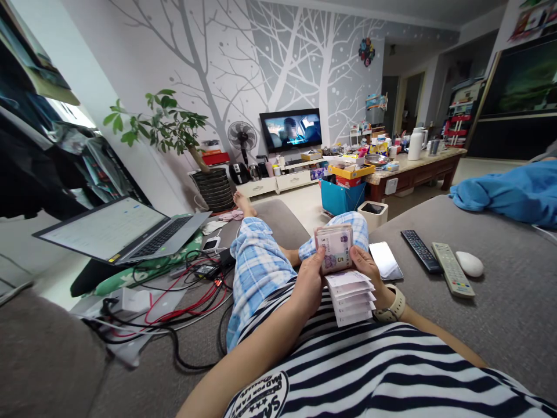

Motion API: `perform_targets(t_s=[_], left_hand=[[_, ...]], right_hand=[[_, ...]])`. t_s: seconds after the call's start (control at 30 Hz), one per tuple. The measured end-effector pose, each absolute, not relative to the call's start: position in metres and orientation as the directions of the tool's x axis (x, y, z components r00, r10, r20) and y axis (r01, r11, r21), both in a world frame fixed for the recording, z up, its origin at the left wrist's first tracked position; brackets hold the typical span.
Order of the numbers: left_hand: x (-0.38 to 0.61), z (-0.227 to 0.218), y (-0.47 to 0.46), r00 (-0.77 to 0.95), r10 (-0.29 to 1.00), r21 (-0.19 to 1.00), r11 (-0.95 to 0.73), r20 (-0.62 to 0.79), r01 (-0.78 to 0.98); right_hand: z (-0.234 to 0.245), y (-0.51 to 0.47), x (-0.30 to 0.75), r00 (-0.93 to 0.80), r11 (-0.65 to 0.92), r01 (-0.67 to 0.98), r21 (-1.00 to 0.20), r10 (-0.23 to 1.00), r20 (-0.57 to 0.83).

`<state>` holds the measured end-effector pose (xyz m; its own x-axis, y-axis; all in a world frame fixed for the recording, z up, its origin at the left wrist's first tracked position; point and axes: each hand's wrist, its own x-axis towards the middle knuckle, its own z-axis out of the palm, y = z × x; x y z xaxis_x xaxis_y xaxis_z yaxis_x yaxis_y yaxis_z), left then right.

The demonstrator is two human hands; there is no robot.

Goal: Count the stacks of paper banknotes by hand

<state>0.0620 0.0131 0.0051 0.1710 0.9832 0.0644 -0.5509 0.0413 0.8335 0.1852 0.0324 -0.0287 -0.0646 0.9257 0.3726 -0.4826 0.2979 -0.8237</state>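
Above my lap I hold a stack of banknotes, upright, with a figure 5 showing on the front one. My left hand grips its left edge, the thumb lying on the front face. At the right edge, my right hand pinches the stack the same way and wears a watch on the wrist. Below the stack hangs a fan of white paper slips, overlapping in steps; which fingers hold them is hidden. Close to my right hand, a white-screened phone lies on the sofa.
Right of the phone lie a black remote, a beige remote and a white mouse. To the left are an open laptop and tangled cables. Ahead stand a blue bin and a crowded table.
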Motion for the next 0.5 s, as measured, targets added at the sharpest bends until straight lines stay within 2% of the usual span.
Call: perform_targets(t_s=[0.2, 0.33, 0.4, 0.5], left_hand=[[0.062, 0.001, 0.013, 0.127, 0.984, 0.864, -0.043, 0.122, -0.501], [0.061, -0.004, 0.018, 0.102, 0.988, 0.877, -0.055, 0.118, -0.477], [0.059, -0.008, 0.022, 0.042, 0.995, 0.889, -0.066, 0.095, -0.454], [0.055, -0.014, 0.028, -0.093, 0.994, 0.909, -0.094, 0.062, -0.406]], right_hand=[[-0.033, 0.034, 0.186, -0.096, 0.208, -0.527, -0.824, 0.949, 0.302], [-0.039, 0.041, 0.183, -0.148, 0.196, -0.537, -0.82, 0.936, 0.321], [-0.041, 0.043, 0.182, -0.14, 0.247, -0.502, -0.829, 0.922, 0.36], [-0.039, 0.043, 0.186, 0.015, 0.427, -0.388, -0.816, 0.889, 0.458]])
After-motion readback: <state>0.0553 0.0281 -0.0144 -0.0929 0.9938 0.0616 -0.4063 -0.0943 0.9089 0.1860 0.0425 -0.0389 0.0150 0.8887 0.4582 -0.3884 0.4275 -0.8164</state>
